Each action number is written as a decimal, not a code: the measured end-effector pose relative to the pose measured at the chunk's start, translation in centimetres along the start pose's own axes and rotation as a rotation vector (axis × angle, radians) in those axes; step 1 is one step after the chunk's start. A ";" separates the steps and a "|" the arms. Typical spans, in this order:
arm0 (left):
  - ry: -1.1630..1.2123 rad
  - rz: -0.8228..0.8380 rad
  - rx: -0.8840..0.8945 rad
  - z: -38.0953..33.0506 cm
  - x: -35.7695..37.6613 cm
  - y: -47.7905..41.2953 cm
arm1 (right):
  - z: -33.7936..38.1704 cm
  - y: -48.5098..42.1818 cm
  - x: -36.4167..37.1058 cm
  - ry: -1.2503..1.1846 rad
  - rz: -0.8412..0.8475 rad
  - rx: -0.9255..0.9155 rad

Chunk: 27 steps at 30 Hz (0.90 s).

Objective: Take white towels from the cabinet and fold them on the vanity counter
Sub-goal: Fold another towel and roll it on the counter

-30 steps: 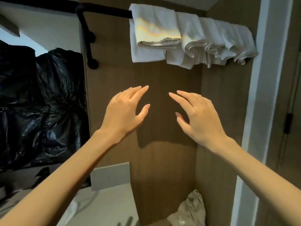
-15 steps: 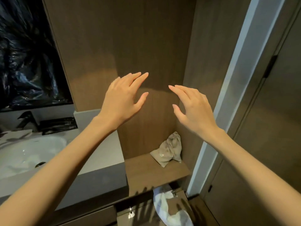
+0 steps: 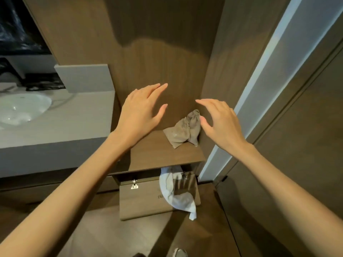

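Note:
Both my hands hover in the air in front of a wooden niche, holding nothing. My left hand (image 3: 142,112) has its fingers straight and spread. My right hand (image 3: 221,121) is held with relaxed, slightly bent fingers. Below them a low cabinet door (image 3: 144,199) hangs open, and a white towel (image 3: 176,193) spills out of the cabinet over the door and down toward the floor. The pale vanity counter (image 3: 61,125) lies to the left, level with my left forearm.
A beige cloth pouch (image 3: 184,130) lies on the wooden shelf (image 3: 163,156) under my right hand. A white sink basin (image 3: 20,110) is set in the counter at far left. A wooden door and white frame (image 3: 259,86) stand at right. Wooden floor below.
My view has tilted down from the towel rail to the shelf, the open low cabinet and the floor. Both hands stay raised and empty, now lower over the shelf.

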State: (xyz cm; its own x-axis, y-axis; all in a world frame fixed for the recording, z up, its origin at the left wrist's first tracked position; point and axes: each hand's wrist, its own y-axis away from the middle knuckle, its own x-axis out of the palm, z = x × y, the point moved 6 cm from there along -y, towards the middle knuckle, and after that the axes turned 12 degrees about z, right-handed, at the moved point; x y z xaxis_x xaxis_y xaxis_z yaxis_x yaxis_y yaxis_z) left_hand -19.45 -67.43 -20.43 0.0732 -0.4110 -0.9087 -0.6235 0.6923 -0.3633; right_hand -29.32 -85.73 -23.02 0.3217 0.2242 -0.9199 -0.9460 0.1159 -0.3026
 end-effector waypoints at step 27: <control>0.179 0.656 -0.367 17.6 63.7 18.7 | -19.3 13.2 64.1 -0.291 0.612 0.261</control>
State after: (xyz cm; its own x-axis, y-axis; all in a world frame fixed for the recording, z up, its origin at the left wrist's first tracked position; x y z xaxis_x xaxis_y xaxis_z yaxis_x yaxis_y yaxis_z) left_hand -12.74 -70.23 -88.71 -0.5076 -0.0959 -0.8562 -0.7166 0.5987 0.3578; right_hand -21.92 -88.50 -90.79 -0.2305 0.5671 -0.7907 -0.9316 0.1062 0.3477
